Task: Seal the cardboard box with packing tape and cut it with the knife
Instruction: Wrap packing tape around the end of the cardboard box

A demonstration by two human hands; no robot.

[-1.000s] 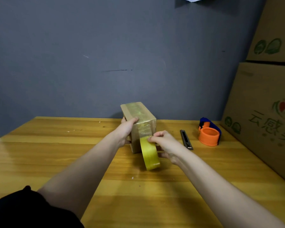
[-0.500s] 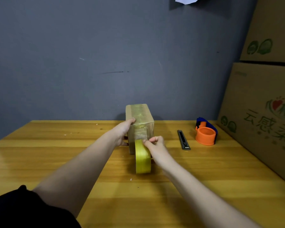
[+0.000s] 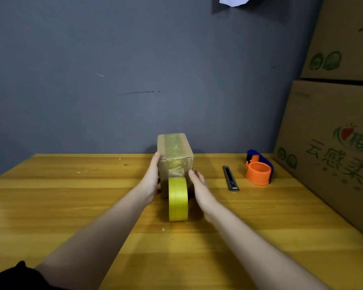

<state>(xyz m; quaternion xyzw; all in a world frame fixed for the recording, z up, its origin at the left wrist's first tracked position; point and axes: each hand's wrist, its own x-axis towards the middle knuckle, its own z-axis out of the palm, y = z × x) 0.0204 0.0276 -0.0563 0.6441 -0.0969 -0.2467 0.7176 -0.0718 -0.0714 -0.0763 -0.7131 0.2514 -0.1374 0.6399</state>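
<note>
A second ago the right hand [image 3: 199,185] pinched the tape at the box's [image 3: 175,158] near face; now its grip is off, fingers straight beside the box at 3 o'clock. The roll [image 3: 178,199] stands on edge on the worktop [image 3: 71,206], at 6 o'clock from the box, its strip running up the near face. The left hand [image 3: 152,178] steadies the box at 9 o'clock, fingers flat. Taping looks done; cutting comes next. The knife [image 3: 231,178] lies untouched further right. Where strip leaves roll is hidden, as is the box's far side.
</note>
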